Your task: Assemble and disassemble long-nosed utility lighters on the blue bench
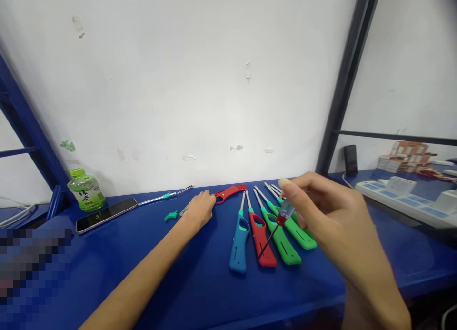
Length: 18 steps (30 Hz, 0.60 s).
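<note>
right hand [332, 220] pinches the screwdriver [286, 210], its shaft slanting over a red lighter [263, 246] among others on the blue table [193, 282] — a loose pinch could let the tip skid; left hand [202, 208] beside the red casing [230, 192], grip indeterminable

L hand [202, 207] & R hand [330, 215] are bare, w/ slim fingers [314, 179]. Forearms [153, 268] are bare & slim too. R thumbnail [284, 181] looks rounded

Right of the blue lighter [239, 249] on the blue surface [193, 287] lie a red lighter [262, 235] and green lighters [285, 246]; left of it, a green trigger [171, 216], metal tube [153, 200], phone [107, 215] and upright bottle [86, 191].
</note>
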{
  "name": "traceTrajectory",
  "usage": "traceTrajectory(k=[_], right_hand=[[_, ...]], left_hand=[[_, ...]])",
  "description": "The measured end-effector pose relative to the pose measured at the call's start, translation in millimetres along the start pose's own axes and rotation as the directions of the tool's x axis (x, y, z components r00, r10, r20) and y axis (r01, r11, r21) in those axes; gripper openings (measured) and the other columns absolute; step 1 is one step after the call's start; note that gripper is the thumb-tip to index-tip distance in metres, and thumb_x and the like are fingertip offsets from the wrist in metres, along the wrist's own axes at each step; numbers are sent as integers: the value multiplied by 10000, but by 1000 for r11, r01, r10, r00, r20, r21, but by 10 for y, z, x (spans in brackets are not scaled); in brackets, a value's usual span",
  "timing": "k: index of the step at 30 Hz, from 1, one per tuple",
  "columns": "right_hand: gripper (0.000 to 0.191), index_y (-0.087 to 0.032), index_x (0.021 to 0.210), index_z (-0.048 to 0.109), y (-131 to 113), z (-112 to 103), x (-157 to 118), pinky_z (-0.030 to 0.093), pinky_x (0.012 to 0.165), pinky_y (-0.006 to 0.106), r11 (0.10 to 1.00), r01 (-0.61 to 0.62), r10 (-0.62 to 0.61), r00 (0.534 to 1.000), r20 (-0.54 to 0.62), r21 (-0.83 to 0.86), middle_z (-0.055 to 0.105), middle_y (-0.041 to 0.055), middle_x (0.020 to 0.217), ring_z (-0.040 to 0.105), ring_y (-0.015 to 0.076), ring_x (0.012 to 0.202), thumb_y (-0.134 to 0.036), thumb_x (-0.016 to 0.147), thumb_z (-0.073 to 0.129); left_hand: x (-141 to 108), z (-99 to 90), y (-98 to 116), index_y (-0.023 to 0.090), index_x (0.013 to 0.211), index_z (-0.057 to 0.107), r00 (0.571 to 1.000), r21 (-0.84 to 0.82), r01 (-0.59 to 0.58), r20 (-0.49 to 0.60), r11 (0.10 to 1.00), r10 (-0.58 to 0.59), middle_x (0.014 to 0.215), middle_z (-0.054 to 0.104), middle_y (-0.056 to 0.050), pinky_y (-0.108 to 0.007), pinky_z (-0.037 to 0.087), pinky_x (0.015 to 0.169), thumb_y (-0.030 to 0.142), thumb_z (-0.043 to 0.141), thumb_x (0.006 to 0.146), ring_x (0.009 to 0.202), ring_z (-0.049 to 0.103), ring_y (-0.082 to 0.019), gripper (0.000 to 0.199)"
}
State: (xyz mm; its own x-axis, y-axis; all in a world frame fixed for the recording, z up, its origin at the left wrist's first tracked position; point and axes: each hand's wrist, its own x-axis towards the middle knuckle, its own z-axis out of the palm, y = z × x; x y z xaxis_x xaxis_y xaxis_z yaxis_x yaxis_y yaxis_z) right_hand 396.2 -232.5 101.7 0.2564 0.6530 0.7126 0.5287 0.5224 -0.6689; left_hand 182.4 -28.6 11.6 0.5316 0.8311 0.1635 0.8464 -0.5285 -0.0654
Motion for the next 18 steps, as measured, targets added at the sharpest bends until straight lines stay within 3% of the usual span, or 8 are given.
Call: traceTrajectory(k=[8, 12, 18], right_hand=[[406, -242, 794, 737, 71, 44, 28, 419, 462, 215, 997, -75, 75, 997, 8, 2, 609, -56, 562, 570, 111, 475, -613, 957, 732], [370, -255, 782, 749, 123, 85, 31, 457, 509, 242, 992, -120, 124, 979, 159, -34, 691, -51, 646, 619, 127, 514, -595, 926, 770], [206, -288, 805, 800, 160, 289, 33, 476, 638, 281, 974, -119, 193, 885, 424, -195, 791, -50, 753, 727, 177, 694, -457, 919, 824]], left_hand=[[-51, 53, -93, 181, 1356, 657, 1000, 76, 10, 4, 997, -11, 1368, 675, -113, -496, 617, 975, 379, 707, 1048, 1161, 701, -274, 369], [-70, 86, -144, 178, 1358, 655, 1000, 47, 14, -25, 999, -13, 1369, 673, -114, -498, 617, 976, 377, 710, 1046, 1164, 701, -277, 374], [-43, 27, -226, 178, 1354, 656, 989, -98, 118, -80, 988, -126, 1350, 680, -110, -483, 625, 956, 381, 707, 1048, 1136, 709, -268, 370]])
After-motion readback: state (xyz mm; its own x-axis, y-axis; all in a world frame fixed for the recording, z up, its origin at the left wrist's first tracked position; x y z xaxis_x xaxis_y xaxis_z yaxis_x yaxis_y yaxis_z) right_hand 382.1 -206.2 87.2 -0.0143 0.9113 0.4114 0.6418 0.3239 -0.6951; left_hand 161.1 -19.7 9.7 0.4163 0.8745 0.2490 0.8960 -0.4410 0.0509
